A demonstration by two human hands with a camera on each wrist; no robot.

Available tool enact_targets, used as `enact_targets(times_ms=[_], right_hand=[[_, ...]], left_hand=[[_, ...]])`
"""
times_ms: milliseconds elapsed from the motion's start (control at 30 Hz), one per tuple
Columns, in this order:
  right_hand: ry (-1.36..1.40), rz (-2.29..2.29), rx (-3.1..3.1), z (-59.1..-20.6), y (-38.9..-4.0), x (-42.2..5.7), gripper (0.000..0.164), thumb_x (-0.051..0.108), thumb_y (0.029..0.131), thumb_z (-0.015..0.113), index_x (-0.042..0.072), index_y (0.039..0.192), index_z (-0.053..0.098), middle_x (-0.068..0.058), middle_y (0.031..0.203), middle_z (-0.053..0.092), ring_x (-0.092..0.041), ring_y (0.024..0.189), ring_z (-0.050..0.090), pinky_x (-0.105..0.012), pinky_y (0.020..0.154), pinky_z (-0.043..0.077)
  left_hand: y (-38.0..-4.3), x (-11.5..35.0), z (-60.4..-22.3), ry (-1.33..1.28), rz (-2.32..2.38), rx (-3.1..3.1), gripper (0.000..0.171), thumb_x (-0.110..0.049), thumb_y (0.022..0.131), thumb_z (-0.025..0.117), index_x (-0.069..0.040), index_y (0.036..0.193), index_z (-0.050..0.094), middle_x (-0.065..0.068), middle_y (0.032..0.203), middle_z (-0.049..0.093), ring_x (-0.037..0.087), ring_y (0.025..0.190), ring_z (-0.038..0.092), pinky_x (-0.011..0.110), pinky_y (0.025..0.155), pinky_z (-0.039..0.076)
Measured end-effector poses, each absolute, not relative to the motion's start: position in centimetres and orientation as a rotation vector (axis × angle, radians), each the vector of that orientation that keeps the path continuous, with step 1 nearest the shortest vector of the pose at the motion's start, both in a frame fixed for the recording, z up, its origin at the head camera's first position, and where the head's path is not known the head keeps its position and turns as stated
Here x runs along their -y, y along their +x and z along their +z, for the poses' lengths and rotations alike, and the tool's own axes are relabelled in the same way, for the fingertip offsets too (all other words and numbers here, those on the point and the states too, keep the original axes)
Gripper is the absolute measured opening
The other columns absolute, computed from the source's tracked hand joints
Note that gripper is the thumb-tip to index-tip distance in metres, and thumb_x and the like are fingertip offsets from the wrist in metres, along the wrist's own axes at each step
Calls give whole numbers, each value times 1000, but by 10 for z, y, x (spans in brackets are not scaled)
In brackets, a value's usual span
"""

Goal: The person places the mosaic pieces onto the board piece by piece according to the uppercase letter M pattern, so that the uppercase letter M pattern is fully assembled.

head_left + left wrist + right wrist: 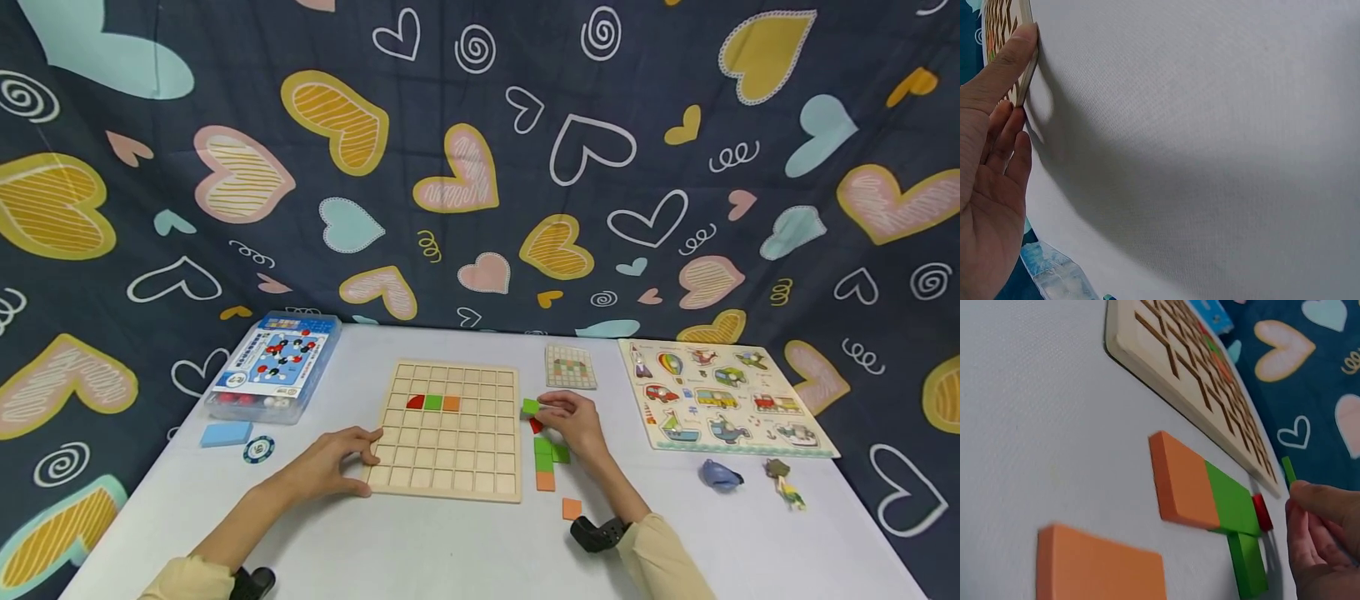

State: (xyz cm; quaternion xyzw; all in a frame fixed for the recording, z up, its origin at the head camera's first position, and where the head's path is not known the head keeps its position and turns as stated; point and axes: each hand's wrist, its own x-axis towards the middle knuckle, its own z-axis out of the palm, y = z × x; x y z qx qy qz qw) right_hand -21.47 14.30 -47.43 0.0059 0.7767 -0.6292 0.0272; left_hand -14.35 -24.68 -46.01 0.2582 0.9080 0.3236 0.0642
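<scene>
The plastic box (258,385) is carrying a blue-and-white label (281,357) with printed characters — too small for reading (the small print on the picture puzzle (716,399) also). The grip of the right hand (577,423) is pinching a green tile (531,407) just beside the right edge of the grid board (465,497). The left hand (326,461) is gripping this board at its left edge. On the board, a red tile (416,402), a second green tile (433,403) and an orange tile (452,404) are sitting in one row. Loose tiles (543,464) are lying close along the right edge, so room there is being narrow — toward the front, the surface (435,550) is giving more.
</scene>
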Motion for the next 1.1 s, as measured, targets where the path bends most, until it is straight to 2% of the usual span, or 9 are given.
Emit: enact_targets(times_ms=[200, 300, 400, 567, 700, 867, 1100], right_hand=[[-50, -1953, -2442, -479, -218, -129, 23, -7, 78, 72, -4, 100, 68, -18, 97, 71, -22, 81, 70, -21, 66, 56], [-81, -1936, -2463, -481, -219, -120, 22, -6, 78, 73, -4, 99, 68, -18, 96, 71, -23, 81, 70, -21, 58, 54], [-104, -1923, -2477, -481, -220, -112, 22, -6, 77, 74, -3, 99, 68, -18, 94, 71, -22, 80, 70, -20, 57, 53], [-159, -1912, -2487, -481, -220, -98, 22, -5, 77, 74, -3, 98, 69, -16, 94, 71, -20, 80, 70, -23, 68, 56], [-238, -1910, -2493, -483, -222, -88, 23, -6, 78, 73, -4, 100, 68, -16, 94, 71, -24, 82, 70, -27, 71, 57], [-322, -1861, -2553, -485, -224, -76, 21, -8, 77, 72, -3, 98, 69, -16, 93, 71, -26, 81, 70, -26, 71, 57], [-399, -1754, -2662, -481, -226, -67, 22, -7, 75, 74, -2, 96, 70, -14, 89, 71, -21, 76, 69, -23, 66, 56]], left_hand=[[-143, 247, -460, 767, 975, -2739, 28, -27, 69, 84, -19, 88, 66, 19, 133, 55, 40, 119, 52, 55, 100, 40], [-143, 247, -461, 753, 974, -2734, 27, -27, 69, 84, -19, 88, 67, 19, 133, 55, 40, 119, 52, 55, 100, 39], [-143, 246, -461, 745, 973, -2729, 27, -27, 69, 84, -20, 88, 67, 19, 134, 55, 40, 120, 52, 56, 100, 39], [-144, 247, -461, 755, 971, -2736, 27, -27, 69, 84, -20, 88, 66, 19, 134, 55, 40, 119, 52, 56, 99, 40], [-144, 247, -461, 779, 962, -2749, 28, -27, 68, 84, -19, 88, 67, 19, 133, 56, 39, 118, 53, 55, 98, 41], [-143, 248, -462, 803, 961, -2749, 28, -26, 68, 84, -18, 88, 67, 19, 132, 56, 38, 116, 55, 54, 97, 42], [-142, 249, -461, 835, 982, -2741, 28, -25, 69, 84, -16, 90, 67, 19, 131, 56, 37, 115, 55, 52, 97, 43]])
